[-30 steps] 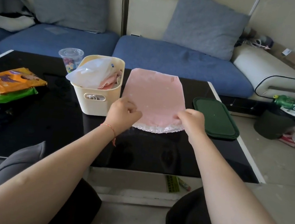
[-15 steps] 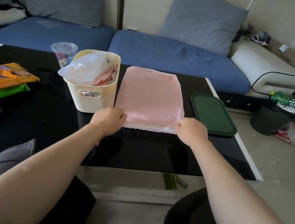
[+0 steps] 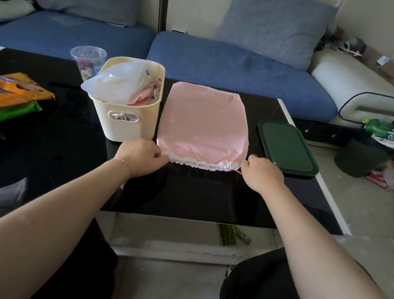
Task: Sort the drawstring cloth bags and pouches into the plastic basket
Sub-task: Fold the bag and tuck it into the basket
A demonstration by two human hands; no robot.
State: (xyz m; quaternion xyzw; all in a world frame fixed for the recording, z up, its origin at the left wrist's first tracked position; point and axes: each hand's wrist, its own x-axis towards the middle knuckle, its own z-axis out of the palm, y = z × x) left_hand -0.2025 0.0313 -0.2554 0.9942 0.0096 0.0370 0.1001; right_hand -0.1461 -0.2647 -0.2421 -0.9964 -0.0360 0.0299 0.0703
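Lying flat at the centre of the frame, a pink drawstring bag (image 3: 203, 122) rests on the black glass table (image 3: 63, 156), its white gathered hem (image 3: 199, 163) turned toward the lower edge of the picture. At the hem's left end, the left hand (image 3: 139, 157) has its fingers curled in on the fabric corner and pinches it; a thin orange-red thread circles that wrist. At the hem's right end, the right hand (image 3: 262, 175) is curled likewise, and a thin pink drawstring (image 3: 237, 171) runs from the gathered corner to it, so it grips either the cord or the corner; which of the two cannot be told. Both forearms enter from the lower corners of the frame.

Just left of the bag stands the cream plastic basket (image 3: 129, 119), near it but with a narrow strip of table showing between them. It holds a white translucent plastic bag (image 3: 116, 82) and pink cloth pieces (image 3: 142, 96). Behind the basket, toward the upper left, is a clear lidded cup (image 3: 87, 58). At the left edge lie orange and green snack packets (image 3: 5, 97). Right of the bag lies a dark green lid (image 3: 286, 146). A blue sofa (image 3: 228, 62) with grey cushions fills the upper part of the frame.
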